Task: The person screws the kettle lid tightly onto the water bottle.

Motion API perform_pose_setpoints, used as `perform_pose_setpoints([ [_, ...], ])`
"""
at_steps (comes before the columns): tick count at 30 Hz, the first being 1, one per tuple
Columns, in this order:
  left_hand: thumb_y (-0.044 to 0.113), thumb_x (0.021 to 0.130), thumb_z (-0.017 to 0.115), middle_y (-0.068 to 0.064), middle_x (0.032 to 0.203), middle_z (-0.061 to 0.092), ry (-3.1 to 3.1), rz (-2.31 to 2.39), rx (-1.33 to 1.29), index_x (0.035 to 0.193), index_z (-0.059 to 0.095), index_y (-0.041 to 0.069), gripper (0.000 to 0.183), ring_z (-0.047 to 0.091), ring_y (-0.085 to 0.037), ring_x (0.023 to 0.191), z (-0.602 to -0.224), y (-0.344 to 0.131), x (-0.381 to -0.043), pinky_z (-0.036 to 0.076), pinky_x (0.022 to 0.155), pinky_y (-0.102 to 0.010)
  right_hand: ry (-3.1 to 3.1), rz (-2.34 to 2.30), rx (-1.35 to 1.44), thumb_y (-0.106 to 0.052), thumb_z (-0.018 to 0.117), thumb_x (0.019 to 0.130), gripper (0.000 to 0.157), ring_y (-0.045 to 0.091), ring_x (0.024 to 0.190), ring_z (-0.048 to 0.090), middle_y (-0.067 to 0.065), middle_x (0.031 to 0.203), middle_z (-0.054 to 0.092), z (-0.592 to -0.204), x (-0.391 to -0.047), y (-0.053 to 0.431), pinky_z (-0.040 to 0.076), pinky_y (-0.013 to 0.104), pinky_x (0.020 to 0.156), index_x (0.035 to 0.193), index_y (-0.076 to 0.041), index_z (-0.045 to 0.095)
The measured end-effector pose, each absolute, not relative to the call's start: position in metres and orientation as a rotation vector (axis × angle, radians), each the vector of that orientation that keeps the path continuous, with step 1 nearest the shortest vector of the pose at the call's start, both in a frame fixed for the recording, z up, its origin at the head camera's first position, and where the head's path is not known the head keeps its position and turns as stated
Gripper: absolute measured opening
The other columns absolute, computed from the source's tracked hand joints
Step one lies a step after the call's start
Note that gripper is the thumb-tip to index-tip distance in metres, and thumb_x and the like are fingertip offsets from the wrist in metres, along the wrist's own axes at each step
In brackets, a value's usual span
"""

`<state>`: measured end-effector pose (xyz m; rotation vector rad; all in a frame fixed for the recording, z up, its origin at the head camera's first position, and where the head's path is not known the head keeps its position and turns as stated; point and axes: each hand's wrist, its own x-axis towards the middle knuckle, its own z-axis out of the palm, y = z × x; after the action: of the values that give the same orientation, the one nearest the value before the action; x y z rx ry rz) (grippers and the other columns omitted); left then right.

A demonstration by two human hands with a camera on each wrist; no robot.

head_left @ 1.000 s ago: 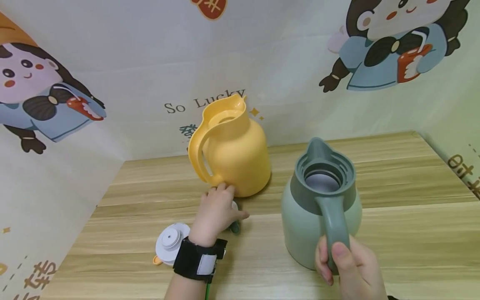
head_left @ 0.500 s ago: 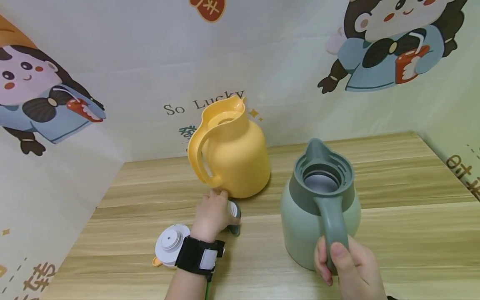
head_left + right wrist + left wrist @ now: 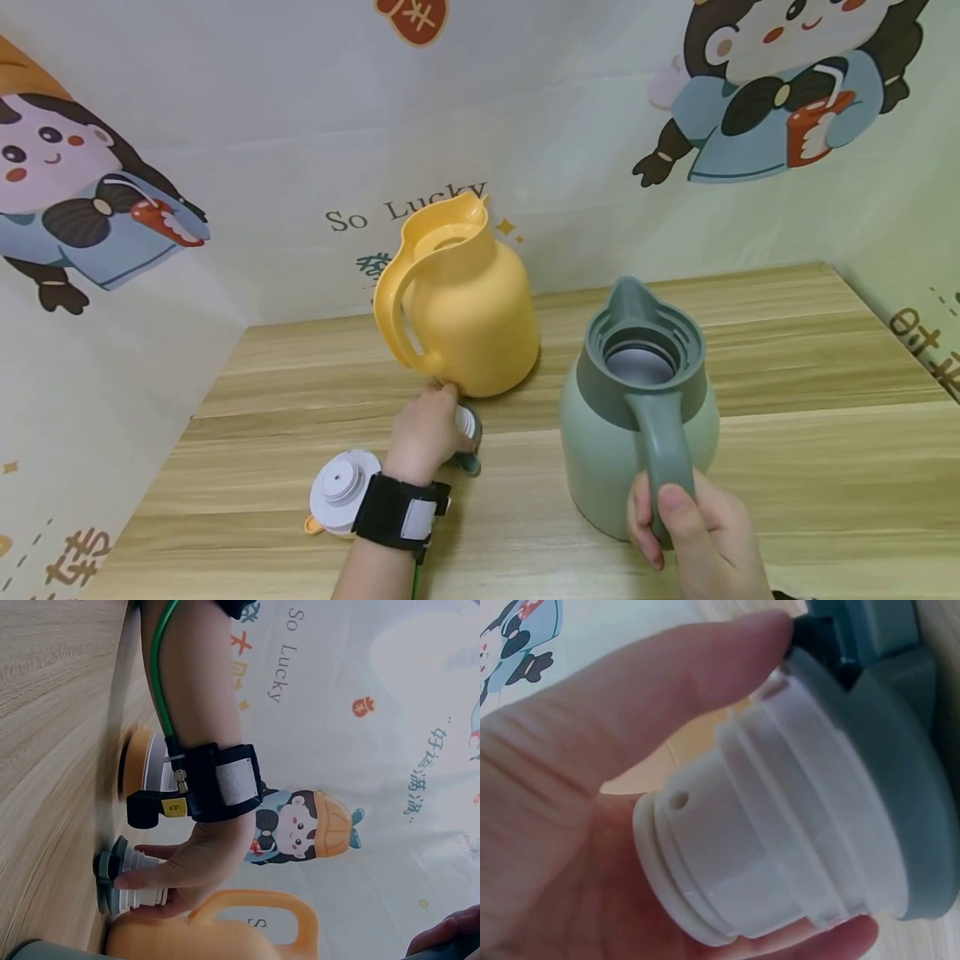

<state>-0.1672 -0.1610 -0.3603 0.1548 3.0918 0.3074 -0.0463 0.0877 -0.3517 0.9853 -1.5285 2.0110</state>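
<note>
My left hand (image 3: 426, 432) is down on the table, its thumb and fingers round a green jug lid (image 3: 469, 427). In the left wrist view the lid's white threaded plug (image 3: 727, 832) faces the palm, thumb on one side and fingers under the other. The lid's green top lies against the wood. My right hand (image 3: 701, 529) grips the handle of a pale green thermos jug (image 3: 600, 450), which stands upright with its mouth uncovered. Behind the left hand stands a yellow jug (image 3: 480, 325), its handle to the left.
A white lid with a yellow tab (image 3: 341, 492) lies upside down on the wooden table (image 3: 247, 400), left of my left wrist. A patterned cloth wall (image 3: 300, 100) rises behind the table. A black strap (image 3: 393, 510) with a camera circles the left wrist.
My left hand has drawn back slightly toward me and its thumb has closed in on the lid, more of which now shows. The right hand keeps its grip on the handle.
</note>
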Motion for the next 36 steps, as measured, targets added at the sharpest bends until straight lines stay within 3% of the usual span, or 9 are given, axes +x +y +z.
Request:
perform_pose_setpoints([
  [12,0.020,0.056,0.091,-0.008,0.082,0.063,3.062,0.318,0.209,0.086,0.062,0.005,0.044,0.059,-0.025,0.074,-0.352,-0.156,-0.163,0.049,0.063,-0.040,-1.522,2.002,0.974,0.016,0.021,0.094,0.032,0.012,0.047,0.041,0.007,0.059,0.044,-0.350,-0.047,0.086,0.034,0.017,0.039,0.081,0.003,0.047],
  [19,0.024,0.056,0.092,-0.012,0.086,0.061,3.094,0.330,0.276,0.090,0.060,0.002,0.051,0.060,-0.028,0.078,-0.346,-0.150,-0.155,0.050,0.067,-0.043,-1.533,1.985,0.968,0.015,0.021,0.094,0.031,0.011,0.046,0.041,0.007,0.058,0.043,-0.348,-0.047,0.085,0.033,0.016,0.040,0.080,0.003,0.046],
  [36,0.027,0.059,0.091,-0.006,0.076,0.060,3.209,0.534,0.392,0.091,0.057,0.006,0.051,0.058,-0.022,0.067,-0.328,-0.135,-0.145,0.047,0.056,-0.036,-1.509,2.013,0.973,0.014,0.021,0.095,0.031,0.013,0.047,0.040,0.007,0.059,0.043,-0.348,-0.046,0.086,0.033,0.017,0.040,0.081,0.004,0.046],
])
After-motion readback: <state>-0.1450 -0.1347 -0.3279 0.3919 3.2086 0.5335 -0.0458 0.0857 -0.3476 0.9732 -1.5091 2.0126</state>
